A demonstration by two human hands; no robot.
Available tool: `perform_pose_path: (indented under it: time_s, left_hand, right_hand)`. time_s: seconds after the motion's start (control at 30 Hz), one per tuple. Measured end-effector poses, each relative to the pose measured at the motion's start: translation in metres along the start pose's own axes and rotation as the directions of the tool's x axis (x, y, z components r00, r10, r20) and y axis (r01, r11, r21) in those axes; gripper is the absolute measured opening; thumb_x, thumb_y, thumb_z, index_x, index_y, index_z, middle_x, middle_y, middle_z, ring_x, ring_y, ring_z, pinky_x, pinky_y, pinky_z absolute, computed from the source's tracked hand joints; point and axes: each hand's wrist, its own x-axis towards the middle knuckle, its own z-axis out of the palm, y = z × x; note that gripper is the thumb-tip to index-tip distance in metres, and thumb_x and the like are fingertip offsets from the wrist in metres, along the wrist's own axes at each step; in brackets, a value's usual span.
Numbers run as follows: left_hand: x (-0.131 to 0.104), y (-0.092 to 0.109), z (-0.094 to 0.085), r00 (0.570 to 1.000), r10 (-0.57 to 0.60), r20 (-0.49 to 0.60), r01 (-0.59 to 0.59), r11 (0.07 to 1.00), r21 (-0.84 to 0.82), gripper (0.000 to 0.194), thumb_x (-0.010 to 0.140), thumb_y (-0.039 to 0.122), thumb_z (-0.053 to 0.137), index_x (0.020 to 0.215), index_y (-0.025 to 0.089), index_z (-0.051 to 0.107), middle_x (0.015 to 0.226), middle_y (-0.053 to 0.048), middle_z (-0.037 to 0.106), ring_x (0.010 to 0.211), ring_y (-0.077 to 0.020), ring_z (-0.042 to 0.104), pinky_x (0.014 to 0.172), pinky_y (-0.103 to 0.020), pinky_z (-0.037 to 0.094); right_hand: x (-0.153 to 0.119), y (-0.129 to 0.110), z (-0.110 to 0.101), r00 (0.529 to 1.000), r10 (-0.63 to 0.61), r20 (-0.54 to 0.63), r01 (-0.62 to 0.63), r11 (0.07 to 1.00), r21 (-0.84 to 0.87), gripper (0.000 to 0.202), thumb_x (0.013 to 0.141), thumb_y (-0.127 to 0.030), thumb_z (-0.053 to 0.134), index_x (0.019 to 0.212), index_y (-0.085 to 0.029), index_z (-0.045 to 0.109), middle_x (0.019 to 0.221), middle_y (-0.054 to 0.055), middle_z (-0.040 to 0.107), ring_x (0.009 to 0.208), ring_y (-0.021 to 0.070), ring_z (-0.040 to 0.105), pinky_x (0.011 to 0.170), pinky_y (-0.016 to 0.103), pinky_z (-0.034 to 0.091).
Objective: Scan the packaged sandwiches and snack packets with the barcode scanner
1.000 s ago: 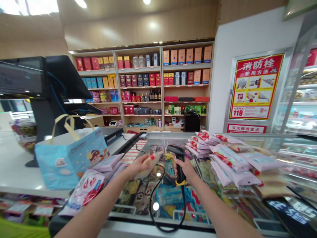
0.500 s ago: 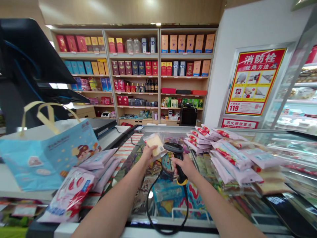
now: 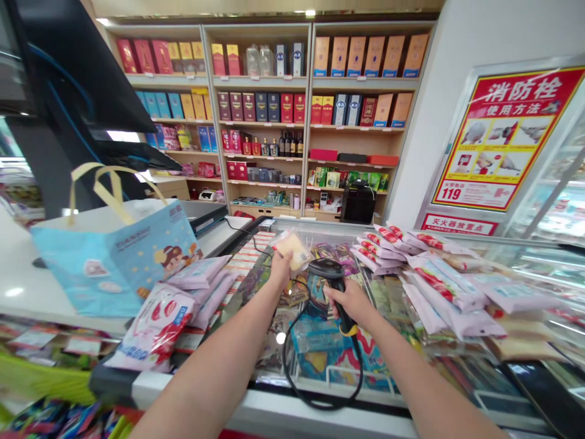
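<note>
Now that the packet [image 3: 295,245] has been turned face-up, pinched by the left hand [image 3: 280,269] at centre frame, its label [image 3: 303,258] seems exposed to the scanner [image 3: 325,267] gripped by the right hand [image 3: 354,301].

The carrier bag [image 3: 132,262] is light blue with small stars and a cartoon figure, its handles [image 3: 112,198] pale yellow. Near the tabletop's [image 3: 329,228] left edge, pinkish-white packets [image 3: 158,326] carry red and blue print. The scanner [image 3: 325,268] is black with yellow trim; the poster [image 3: 507,137] is red, yellow and white.
</note>
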Motion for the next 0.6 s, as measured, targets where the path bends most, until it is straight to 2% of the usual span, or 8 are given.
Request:
perform_pose_path:
  time_s: [0.33,0.5,0.6]
  left_hand:
    - [0.002,0.000,0.000,1.000,-0.003,0.016,0.003,1.000,-0.019,0.036,0.071,0.012,0.071,0.104,0.020,0.057,0.096,-0.006,0.072,0.090,-0.0219,0.070,0.084,-0.038,0.057]
    - [-0.001,0.004,0.004,1.000,-0.019,-0.024,0.019,1.000,-0.009,0.034,0.073,0.010,0.069,0.103,0.019,0.057,0.097,-0.006,0.072,0.091,-0.0222,0.071,0.085,-0.040,0.057]
    - [-0.003,0.007,0.006,0.998,-0.044,-0.049,0.044,0.999,-0.004,0.033,0.075,0.007,0.066,0.104,0.019,0.056,0.093,-0.005,0.072,0.089,-0.0213,0.071,0.084,-0.039,0.057]
  right_hand:
    - [0.002,0.002,0.000,0.999,0.046,-0.002,-0.046,0.999,-0.006,0.031,0.062,-0.044,0.067,0.067,-0.020,0.049,0.048,-0.006,0.053,0.035,0.0103,0.050,0.037,0.023,0.045]
    - [0.003,0.006,0.000,0.999,0.033,0.012,-0.033,0.999,0.027,0.030,0.062,-0.043,0.068,0.074,-0.020,0.052,0.048,-0.007,0.053,0.035,0.0103,0.050,0.037,0.023,0.045]
    - [0.004,0.008,0.001,1.000,0.021,0.012,-0.021,0.999,0.023,0.028,0.064,-0.042,0.066,0.072,-0.020,0.051,0.048,-0.007,0.053,0.035,0.0102,0.050,0.037,0.023,0.045]
